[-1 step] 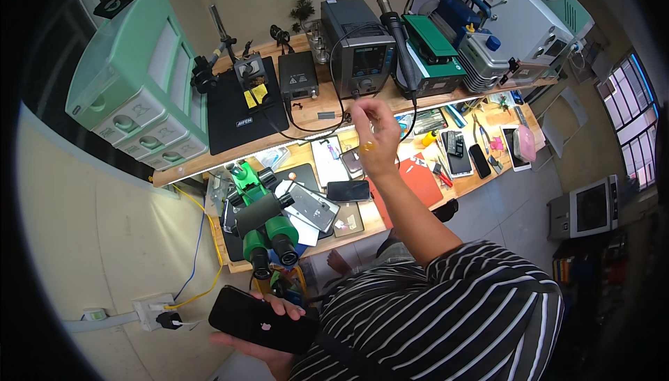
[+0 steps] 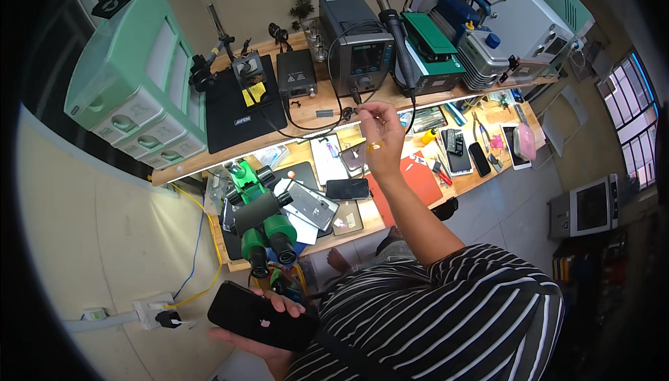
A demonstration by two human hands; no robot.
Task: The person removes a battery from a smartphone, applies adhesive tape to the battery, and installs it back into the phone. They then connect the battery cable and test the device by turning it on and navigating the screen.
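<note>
At your left, on the wooden shelf (image 2: 182,171), there stands a pale green drawer cabinet (image 2: 136,78) with white drawer fronts, and beside it lies a black mat (image 2: 224,95). A small dark plant (image 2: 302,8) is near the wall. Below the shelf you have a green and black microscope (image 2: 259,219) and an orange-red mat (image 2: 420,183). A yellow cable (image 2: 221,261) runs to the wall socket (image 2: 148,306). Far to your right is a boxy monitor (image 2: 592,207).

Glossy phone (image 2: 259,317), smooth wooden shelf (image 2: 325,95)
</note>
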